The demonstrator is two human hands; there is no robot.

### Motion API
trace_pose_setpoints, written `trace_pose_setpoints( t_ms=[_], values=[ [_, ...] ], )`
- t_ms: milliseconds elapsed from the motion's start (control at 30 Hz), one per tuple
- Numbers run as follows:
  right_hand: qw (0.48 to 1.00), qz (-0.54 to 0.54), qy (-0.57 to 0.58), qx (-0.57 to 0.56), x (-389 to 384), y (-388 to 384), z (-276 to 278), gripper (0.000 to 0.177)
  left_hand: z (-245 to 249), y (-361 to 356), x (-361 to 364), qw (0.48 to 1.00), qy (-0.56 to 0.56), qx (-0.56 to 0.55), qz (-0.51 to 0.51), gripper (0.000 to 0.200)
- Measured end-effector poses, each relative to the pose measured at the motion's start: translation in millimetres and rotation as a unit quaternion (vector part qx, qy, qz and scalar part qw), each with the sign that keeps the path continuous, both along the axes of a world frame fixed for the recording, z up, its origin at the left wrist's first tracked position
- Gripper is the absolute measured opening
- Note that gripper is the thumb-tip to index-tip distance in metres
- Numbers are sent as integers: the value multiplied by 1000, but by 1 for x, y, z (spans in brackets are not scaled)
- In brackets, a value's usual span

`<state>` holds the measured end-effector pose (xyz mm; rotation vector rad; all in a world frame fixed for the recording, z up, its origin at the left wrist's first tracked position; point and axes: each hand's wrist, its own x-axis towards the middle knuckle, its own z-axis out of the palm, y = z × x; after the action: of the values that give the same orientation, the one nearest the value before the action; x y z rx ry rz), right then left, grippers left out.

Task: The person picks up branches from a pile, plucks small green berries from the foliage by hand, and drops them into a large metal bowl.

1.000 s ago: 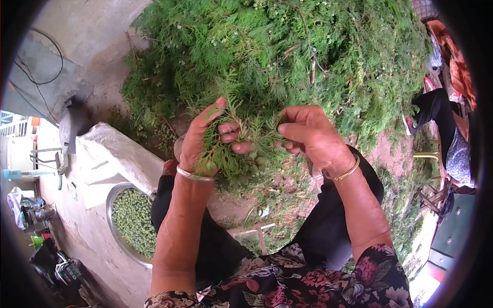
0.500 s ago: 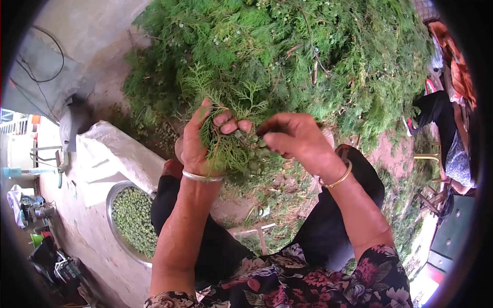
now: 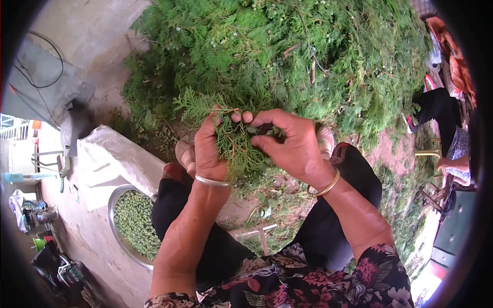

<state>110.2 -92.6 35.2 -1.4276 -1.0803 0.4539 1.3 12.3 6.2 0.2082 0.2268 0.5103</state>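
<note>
My left hand [image 3: 209, 149], with a silver bangle at the wrist, grips a green cypress-like sprig [image 3: 233, 141] that fans out above and below the palm. My right hand [image 3: 290, 143], wearing a gold bangle, closes its fingertips on the small green cones [image 3: 264, 129] at the sprig's right side, touching the left hand's fingers. Both hands are held above my knees, just in front of a big heap of the same green branches [image 3: 287, 56].
A metal bowl [image 3: 117, 197] full of picked green cones sits on the ground at my left, next to a white sack [image 3: 110, 159]. Another person [image 3: 452, 133] sits at the right by small wooden stools. Clutter and cables lie at the far left.
Both hands have come closer together and risen slightly. The right hand has moved left onto the sprig and closed over the cones; the sprig has turned in the left hand.
</note>
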Motion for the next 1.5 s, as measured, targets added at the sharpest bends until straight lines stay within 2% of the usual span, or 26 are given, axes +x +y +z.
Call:
trace_pose_setpoints(
  t_ms=[100, 167, 233, 267, 300, 433, 500, 533, 567, 600, 700, 767, 833, 900, 1000, 1033, 1067, 1100, 1167, 1233, 1300, 1367, 1400, 1433, 1500],
  values=[
    [997, -6, -61, -54, 6, -2, -8, 15, -2, -3, 1, 1000, -10, 18, -16, 21],
    [997, -9, -49, -56, 5, -4, -6, 16, -3, -7, 3, 999, -4, 0, 36, 18],
    [997, -12, -37, -59, 6, -5, -3, 16, -7, -5, 3, 999, 24, -7, 25, 17],
    [995, -8, -25, -95, 10, -6, -2, 16, -8, -4, 3, 998, 51, -14, 16, 15],
    [991, -3, -12, -130, 12, -6, -2, 15, -9, -3, 2, 998, 51, -14, 16, 15],
    [991, -16, -41, -123, 11, -7, -6, 14, 0, -2, 0, 999, 37, 23, -20, 19],
    [993, -20, 40, -107, 14, -5, -10, 14, 4, -3, 1, 998, 32, 32, -33, 21],
    [993, -19, 40, -107, 13, -5, -9, 14, 5, -4, 2, 996, 81, 41, -20, 22],
    [990, -18, 21, -135, 12, -6, -7, 16, 5, -6, 2, 990, 131, 49, -7, 23],
    [986, -18, 3, -163, 11, -7, -5, 17, 3, -6, 2, 990, 131, 48, -6, 23],
    [985, -10, -55, -163, 9, -7, -2, 17, -3, -8, 1, 985, 165, 40, 4, 24],
    [986, -11, -33, -160, 10, -6, -6, 16, -2, -10, 1, 982, 185, 37, 4, 24],
    [988, -14, -13, -156, 14, -5, -8, 16, -5, -10, 0, 985, 166, 38, -12, 21],
    [971, -12, -98, -217, 19, -7, -9, 16, -6, -10, -1, 988, 147, 40, -29, 20],
    [974, 25, -86, -208, 23, -8, -11, 16, -3, -8, -2, 985, 169, 43, -8, 20],
    [974, 24, -86, -209, 25, -8, -9, 16, -1, -5, -3, 984, 160, 54, -49, 20],
    [971, 42, -66, -226, 27, -9, -4, 15, 1, -3, -4, 983, 150, 65, -90, 21],
    [967, 60, -47, -242, 29, -10, 0, 15, 5, -3, -3, 982, 150, 64, -90, 21],
    [966, 67, -15, -251, 30, -12, 4, 15, 13, -4, -1, 964, 234, 82, -101, 21],
    [963, 76, 16, -259, 30, -13, 2, 15, 19, -5, 0, 966, 224, 69, -112, 20],
    [955, 131, 169, -205, 31, -14, -3, 13, 17, -5, -2, 967, 214, 57, -124, 19],
    [950, 138, 175, -219, 31, -15, 12, 12, 13, -3, -3, 989, 51, -14, -138, 19],
    [944, 146, 182, -232, 31, -16, 17, 11, 14, -11, -1, 994, 72, 17, -77, 17],
    [944, 146, 182, -233, 33, -17, 18, 11, 12, -9, -2, 994, 73, 17, -77, 17],
    [903, 193, 305, -234, 38, -18, 19, 13, 6, -1, -5, 991, -25, -73, -108, 14]
  ],
)
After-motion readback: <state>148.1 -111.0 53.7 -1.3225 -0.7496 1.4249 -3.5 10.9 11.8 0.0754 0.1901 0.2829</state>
